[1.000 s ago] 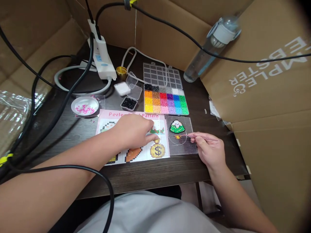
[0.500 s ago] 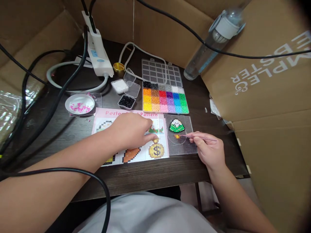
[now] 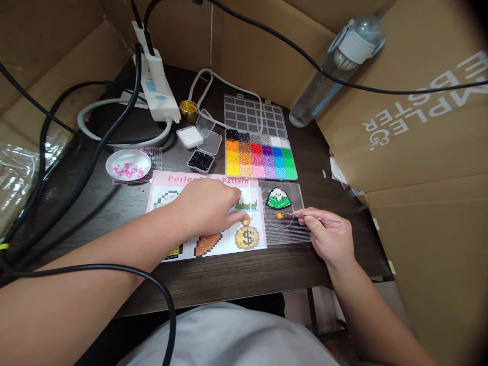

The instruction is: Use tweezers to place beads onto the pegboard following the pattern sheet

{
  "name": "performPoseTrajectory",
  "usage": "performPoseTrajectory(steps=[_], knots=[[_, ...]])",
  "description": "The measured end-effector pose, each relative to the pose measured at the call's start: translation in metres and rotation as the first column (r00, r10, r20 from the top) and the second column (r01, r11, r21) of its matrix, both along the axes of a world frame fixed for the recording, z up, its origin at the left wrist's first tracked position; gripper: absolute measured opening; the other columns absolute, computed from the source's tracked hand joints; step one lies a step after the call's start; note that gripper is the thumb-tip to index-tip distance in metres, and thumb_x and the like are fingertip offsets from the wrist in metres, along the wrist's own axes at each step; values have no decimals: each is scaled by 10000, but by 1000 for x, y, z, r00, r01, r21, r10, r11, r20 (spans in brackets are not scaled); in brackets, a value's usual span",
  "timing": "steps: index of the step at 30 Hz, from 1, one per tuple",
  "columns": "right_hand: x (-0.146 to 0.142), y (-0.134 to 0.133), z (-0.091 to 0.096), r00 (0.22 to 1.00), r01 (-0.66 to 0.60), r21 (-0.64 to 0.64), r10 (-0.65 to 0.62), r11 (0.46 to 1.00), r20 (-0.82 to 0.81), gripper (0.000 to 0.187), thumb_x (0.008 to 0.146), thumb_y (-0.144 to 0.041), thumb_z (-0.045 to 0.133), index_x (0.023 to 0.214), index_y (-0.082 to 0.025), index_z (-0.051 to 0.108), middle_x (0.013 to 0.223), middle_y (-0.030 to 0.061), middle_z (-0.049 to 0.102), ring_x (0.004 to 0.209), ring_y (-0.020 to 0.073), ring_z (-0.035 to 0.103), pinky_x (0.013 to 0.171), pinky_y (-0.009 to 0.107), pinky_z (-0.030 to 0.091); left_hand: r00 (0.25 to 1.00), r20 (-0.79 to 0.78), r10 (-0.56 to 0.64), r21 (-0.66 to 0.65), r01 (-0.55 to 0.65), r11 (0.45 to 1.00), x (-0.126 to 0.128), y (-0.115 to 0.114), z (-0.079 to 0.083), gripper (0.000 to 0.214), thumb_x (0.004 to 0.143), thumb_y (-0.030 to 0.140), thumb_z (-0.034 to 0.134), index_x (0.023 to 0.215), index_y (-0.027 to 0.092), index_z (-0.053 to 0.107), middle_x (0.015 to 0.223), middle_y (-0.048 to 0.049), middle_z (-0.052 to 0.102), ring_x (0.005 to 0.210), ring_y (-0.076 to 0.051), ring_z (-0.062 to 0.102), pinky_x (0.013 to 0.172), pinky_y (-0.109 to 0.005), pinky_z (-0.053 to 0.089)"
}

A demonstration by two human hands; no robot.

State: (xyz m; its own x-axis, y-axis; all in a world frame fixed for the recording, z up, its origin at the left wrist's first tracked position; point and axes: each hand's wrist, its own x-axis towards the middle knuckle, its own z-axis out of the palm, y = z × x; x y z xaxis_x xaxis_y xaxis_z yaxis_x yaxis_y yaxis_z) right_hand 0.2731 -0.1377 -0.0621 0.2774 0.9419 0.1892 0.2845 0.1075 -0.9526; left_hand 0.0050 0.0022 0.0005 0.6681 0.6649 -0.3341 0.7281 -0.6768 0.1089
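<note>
My left hand (image 3: 208,206) lies over the printed bead pattern sheet (image 3: 244,203), thumb and index finger apart near the left edge of the clear pegboard (image 3: 301,235). Its other fingers are mostly hidden. In my right hand (image 3: 331,236) a thin pair of pinkish tweezers (image 3: 322,218) is pinched, pointing left over the pegboard. The tweezer tips are beside a small cluster of yellow and orange beads (image 3: 279,215); whether they grip a bead is too small to tell. Above that cluster sits a green and white bead figure (image 3: 279,199) with a black outline.
A sorted bead box (image 3: 261,157) with its lid open stands behind the pegboard. Small boxes of white beads (image 3: 189,136) and black beads (image 3: 200,161), a dish of pink beads (image 3: 128,165), a gold cup (image 3: 188,110), a power strip (image 3: 162,99) and a bottle (image 3: 335,71) surround it. Black cables (image 3: 168,305) cross the view.
The camera view has shifted slightly. Both hands stay almost where they were, and the tweezer tips remain by the yellow and orange beads.
</note>
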Motion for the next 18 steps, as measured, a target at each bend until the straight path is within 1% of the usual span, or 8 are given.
performPoseTrajectory(steps=[2, 7, 10, 18], knots=[[0, 0, 0, 1000, 14, -7, -14, 1000, 0, 72, 898, -308, 818, 933, -268, 867, 947, 59, 835, 832, 201, 786, 749, 315, 648, 1000, 3, 6, -5, -6, 1000, 0, 0, 0, 513, 946, 673, 511, 1019, 229, 759, 848, -109, 765, 857, -334, 736, 601, -344, 370], [1, -1, -1, 1000, 17, -3, -17, 1000, -12, 61, 894, -298, 821, 924, -272, 867, 946, 56, 835, 837, 203, 788, 757, 316, 648, 1000, 19, -3, -17, 3, 1000, 0, -1, 0, 513, 951, 662, 504, 1051, 237, 773, 923, -129, 778, 908, -349, 733, 637, -353, 424], [1, 0, -1, 1000, 24, -11, -23, 1000, 5, 64, 891, -305, 823, 912, -264, 867, 944, 61, 834, 843, 210, 789, 764, 325, 651, 1000, 27, 7, -20, -7, 1000, 0, -1, 0, 510, 942, 654, 520, 1050, 230, 782, 918, -137, 778, 901, -353, 732, 662, -363, 449], [0, 0, 1, 1000, 4, 7, -4, 1000, 8, 57, 898, -279, 818, 923, -283, 869, 941, 48, 835, 841, 189, 787, 757, 287, 638, 1000, 22, 1, -20, 0, 1000, 0, -1, 0, 522, 947, 661, 510, 1057, 229, 783, 903, -134, 776, 888, -353, 732, 657, -361, 447]])
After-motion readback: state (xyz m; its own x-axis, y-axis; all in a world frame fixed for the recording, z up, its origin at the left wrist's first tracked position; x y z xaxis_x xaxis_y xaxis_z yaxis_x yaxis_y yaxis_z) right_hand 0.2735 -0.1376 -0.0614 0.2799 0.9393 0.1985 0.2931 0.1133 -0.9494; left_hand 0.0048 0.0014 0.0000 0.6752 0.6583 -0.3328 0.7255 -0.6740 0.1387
